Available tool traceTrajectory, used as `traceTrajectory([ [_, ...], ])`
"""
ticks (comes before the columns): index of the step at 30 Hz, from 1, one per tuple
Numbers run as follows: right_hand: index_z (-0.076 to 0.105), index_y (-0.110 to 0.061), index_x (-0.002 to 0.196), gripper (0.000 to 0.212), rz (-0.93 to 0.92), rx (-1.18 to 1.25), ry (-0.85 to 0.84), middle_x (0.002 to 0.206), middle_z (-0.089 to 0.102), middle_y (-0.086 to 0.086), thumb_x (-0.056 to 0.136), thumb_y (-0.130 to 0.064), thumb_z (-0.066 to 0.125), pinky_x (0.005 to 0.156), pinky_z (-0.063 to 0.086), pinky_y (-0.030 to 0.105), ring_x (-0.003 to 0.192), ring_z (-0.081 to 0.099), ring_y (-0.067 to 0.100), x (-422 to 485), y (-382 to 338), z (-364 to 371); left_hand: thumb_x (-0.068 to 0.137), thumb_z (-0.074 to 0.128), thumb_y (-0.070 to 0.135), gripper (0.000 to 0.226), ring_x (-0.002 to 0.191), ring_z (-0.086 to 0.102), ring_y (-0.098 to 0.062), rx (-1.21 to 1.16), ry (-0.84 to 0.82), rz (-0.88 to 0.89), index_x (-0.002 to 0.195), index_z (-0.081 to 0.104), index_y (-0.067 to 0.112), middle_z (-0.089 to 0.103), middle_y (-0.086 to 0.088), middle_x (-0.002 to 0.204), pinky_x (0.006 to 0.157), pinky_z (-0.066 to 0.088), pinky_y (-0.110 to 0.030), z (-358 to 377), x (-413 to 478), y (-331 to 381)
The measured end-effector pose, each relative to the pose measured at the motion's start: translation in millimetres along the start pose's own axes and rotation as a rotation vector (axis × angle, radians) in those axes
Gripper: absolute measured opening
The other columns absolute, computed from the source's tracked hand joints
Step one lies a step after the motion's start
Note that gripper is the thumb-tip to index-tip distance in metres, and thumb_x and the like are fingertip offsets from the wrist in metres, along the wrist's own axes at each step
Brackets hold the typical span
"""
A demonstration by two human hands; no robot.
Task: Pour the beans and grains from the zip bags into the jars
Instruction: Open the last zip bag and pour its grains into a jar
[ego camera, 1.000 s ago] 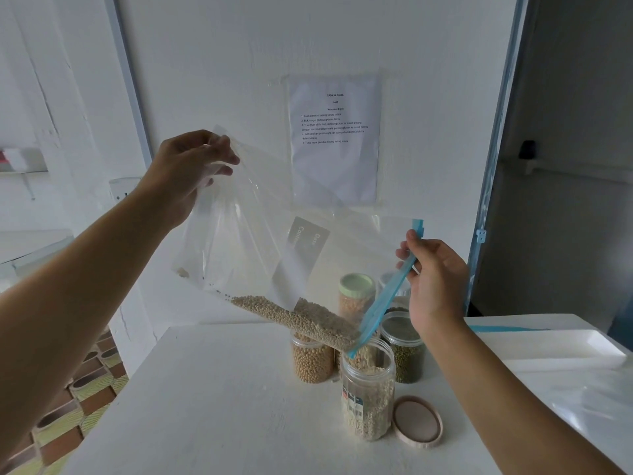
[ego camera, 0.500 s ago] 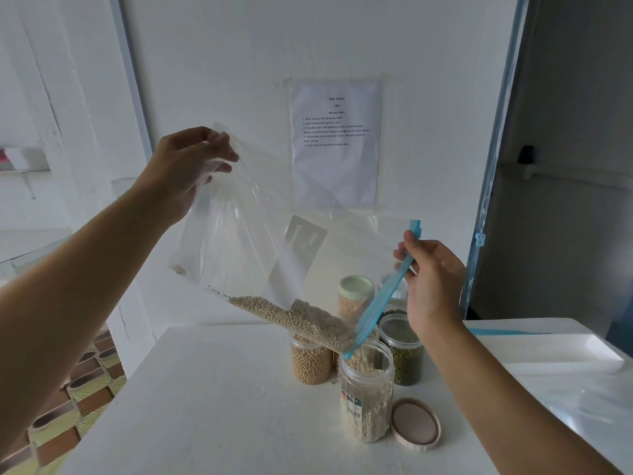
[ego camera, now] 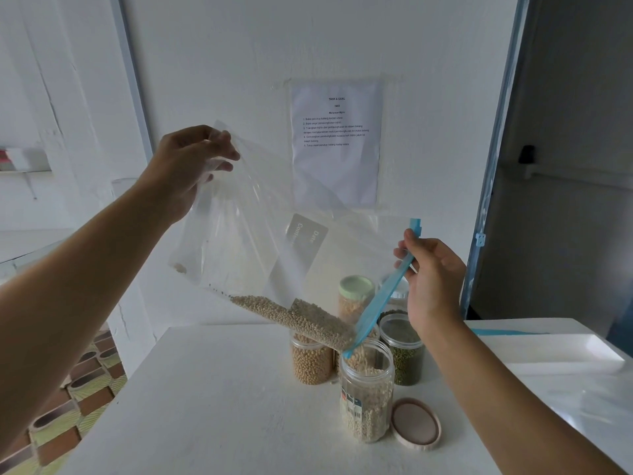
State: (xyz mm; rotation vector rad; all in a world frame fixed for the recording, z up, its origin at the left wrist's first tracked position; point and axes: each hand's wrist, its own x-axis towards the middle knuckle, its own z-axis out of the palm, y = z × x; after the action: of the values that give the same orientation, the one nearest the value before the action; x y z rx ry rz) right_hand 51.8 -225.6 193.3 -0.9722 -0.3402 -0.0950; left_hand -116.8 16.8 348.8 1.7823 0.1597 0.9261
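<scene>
**A:** The left hand (ego camera: 191,159) pinches the raised corner of the clear plastic zip bag (ego camera: 246,234), high on the left. The right hand (ego camera: 431,275) pinches the upper end of its blue zip strip (ego camera: 380,303). The mouth's low end hangs right over the open clear plastic jar (ego camera: 368,399) on the white bench (ego camera: 205,406).

**B:** How should this pour be done well?

**A:** Hold the low end of the mouth just above the jar's rim and raise the left corner gently, so the pale round grains (ego camera: 298,317) slide in a narrow stream (a slack, wide mouth would scatter them, I'd judge). A light shake should free the few stuck in the bag's left corner.

**B:** And the bag itself?

**A:** It is thin, limp and see-through, with a grey label patch. The grains are heaped along the low edge towards the mouth. The jar looks well filled already, and its round beige lid (ego camera: 415,423) lies just to its right. A clear jar of yellowish beans (ego camera: 311,361) and a clear jar of dark green beans (ego camera: 404,358) stand just behind it.
</scene>
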Motion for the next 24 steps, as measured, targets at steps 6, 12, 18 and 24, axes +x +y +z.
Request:
traceTrajectory([
  [6, 0.07, -0.013, 0.08, 0.016, -0.002, -0.001, 0.011, 0.077, 0.074, -0.001, 0.092, -0.023, 0.074, 0.083, 0.055, 0.036, 0.079, 0.071, 0.015, 3, 2, -4, 0.098, 0.065, 0.021, 0.019, 0.106, 0.064, -0.023, 0.005, -0.011, -0.007, 0.081, 0.066, 0.012, 0.069, 0.002, 0.109, 0.119, 0.033, -0.053, 5, 1, -1],
  [12, 0.07, -0.012, 0.082, 0.015, -0.007, -0.004, 0.025, 0.078, 0.073, -0.001, 0.092, -0.023, 0.073, 0.08, 0.054, 0.033, 0.078, 0.071, 0.014, 6, 3, -8, 0.098, 0.065, 0.022, 0.018, 0.105, 0.064, -0.023, 0.002, -0.025, -0.011, 0.082, 0.066, 0.013, 0.068, 0.001, 0.106, 0.119, 0.032, -0.054, 10, 4, -3],
  [18, 0.07, -0.01, 0.082, 0.015, 0.007, 0.025, 0.041, 0.076, 0.072, 0.0, 0.091, -0.02, 0.075, 0.08, 0.054, 0.034, 0.077, 0.07, 0.014, 8, 3, -14, 0.099, 0.065, 0.023, 0.019, 0.106, 0.064, -0.023, 0.009, -0.046, -0.01, 0.082, 0.066, 0.013, 0.069, 0.0, 0.111, 0.119, 0.031, -0.054, 15, 6, -5],
  [24, 0.069, -0.008, 0.086, 0.014, 0.003, 0.025, 0.054, 0.078, 0.073, 0.0, 0.091, -0.02, 0.075, 0.078, 0.055, 0.031, 0.077, 0.07, 0.013, 9, 1, -20, 0.098, 0.065, 0.023, 0.02, 0.103, 0.064, -0.023, 0.009, -0.056, -0.012, 0.08, 0.066, 0.014, 0.069, -0.001, 0.104, 0.117, 0.032, -0.053, 22, 7, -6],
])
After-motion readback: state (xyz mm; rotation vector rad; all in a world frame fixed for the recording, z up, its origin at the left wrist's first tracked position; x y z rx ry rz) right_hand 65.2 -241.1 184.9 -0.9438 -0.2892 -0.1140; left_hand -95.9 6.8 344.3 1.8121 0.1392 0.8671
